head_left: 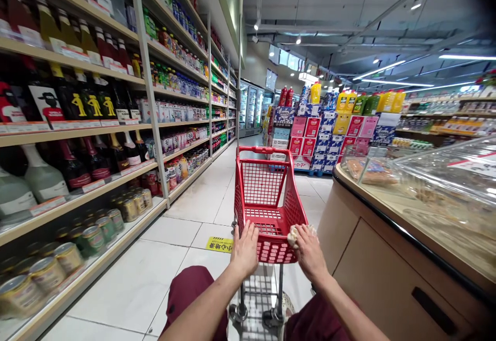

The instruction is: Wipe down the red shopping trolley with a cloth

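- Although shelving [145, 72] is placed at left and a light wood surface [387, 237] at right, the red cart [271, 239] is positioned between them, near, on the white tiled floor [163, 258].
- The left hand [246, 248] is laid on the near left corner of the cart's basket; its fingers are extended and slightly apart.
- A crumpled whitish cloth [293, 236] is clamped under the bent fingers of the right hand [309, 252], and is held against the near right corner of the basket.
- Black casters [238, 312] are seen below the basket, between knees covered in maroon cloth trousers [191, 289].
- A yellow floor notice [219, 244] is fixed just left of the cart.
- Bottles [93, 160] and cans [65, 258] are stocked on the shelving.
- Clear covers [457, 165] are mounted on the surface.
- Cartons [306, 139] are stacked far beyond the cart, with bottled juice [315, 93] set on top.
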Demonstrator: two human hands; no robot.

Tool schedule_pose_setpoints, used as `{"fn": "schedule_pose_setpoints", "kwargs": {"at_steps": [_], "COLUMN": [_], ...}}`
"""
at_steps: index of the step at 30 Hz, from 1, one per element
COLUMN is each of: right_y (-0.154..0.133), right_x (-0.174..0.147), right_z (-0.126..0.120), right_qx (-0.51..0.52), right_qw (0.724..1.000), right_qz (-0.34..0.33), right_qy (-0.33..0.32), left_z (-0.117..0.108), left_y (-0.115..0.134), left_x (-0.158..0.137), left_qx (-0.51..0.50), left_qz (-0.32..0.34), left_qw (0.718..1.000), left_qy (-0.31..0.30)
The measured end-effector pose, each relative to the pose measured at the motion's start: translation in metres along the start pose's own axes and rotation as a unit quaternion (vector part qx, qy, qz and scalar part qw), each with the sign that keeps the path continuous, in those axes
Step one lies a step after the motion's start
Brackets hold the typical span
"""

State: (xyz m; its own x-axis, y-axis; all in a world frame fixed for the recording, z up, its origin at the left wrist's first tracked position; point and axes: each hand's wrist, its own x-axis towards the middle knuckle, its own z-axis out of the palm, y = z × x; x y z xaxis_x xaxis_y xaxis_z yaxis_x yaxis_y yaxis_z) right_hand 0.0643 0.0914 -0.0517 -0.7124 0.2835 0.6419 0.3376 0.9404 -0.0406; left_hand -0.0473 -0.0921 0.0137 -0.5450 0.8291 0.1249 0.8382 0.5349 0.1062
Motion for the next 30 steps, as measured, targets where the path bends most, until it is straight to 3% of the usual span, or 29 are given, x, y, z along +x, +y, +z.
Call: {"fn": "schedule_pose_setpoints", "kwargs": {"at_steps": [4,7,9,12,16,20,26,30], "right_y": [-0.045,-0.069,-0.065,-0.035,-0.006,-0.033,-0.075,-0.072], "right_x": [0.010,0.024,0.027,0.018,0.004,0.007,0.022,0.027], "right_z": [0.001,0.004,0.005,0.006,0.005,0.004,-0.006,0.001], "right_qx": [0.045,0.078,0.077,0.034,-0.039,-0.019,0.060,0.100], "right_qw": [0.998,0.997,0.996,0.995,0.998,1.000,0.998,0.993], "right_qz": [-0.037,-0.003,-0.016,-0.068,-0.030,-0.001,-0.019,0.063], "right_qy": [0.002,0.025,0.049,0.066,0.047,0.016,-0.016,0.027], "left_z": [0.002,0.004,0.004,0.003,0.000,0.001,0.000,0.000], "left_y": [0.001,-0.002,-0.003,-0.003,0.000,0.002,0.000,-0.001], "left_x": [0.000,0.000,-0.001,-0.001,-0.002,-0.002,-0.003,-0.004], "left_qx": [0.007,0.014,0.011,0.005,0.005,0.007,0.019,0.024], "left_qz": [-0.003,0.010,0.011,0.009,0.010,-0.010,-0.003,0.002], "left_qw": [1.000,1.000,1.000,1.000,1.000,1.000,1.000,1.000], "left_qy": [0.001,0.010,0.017,0.016,-0.001,0.002,-0.004,-0.005]}}
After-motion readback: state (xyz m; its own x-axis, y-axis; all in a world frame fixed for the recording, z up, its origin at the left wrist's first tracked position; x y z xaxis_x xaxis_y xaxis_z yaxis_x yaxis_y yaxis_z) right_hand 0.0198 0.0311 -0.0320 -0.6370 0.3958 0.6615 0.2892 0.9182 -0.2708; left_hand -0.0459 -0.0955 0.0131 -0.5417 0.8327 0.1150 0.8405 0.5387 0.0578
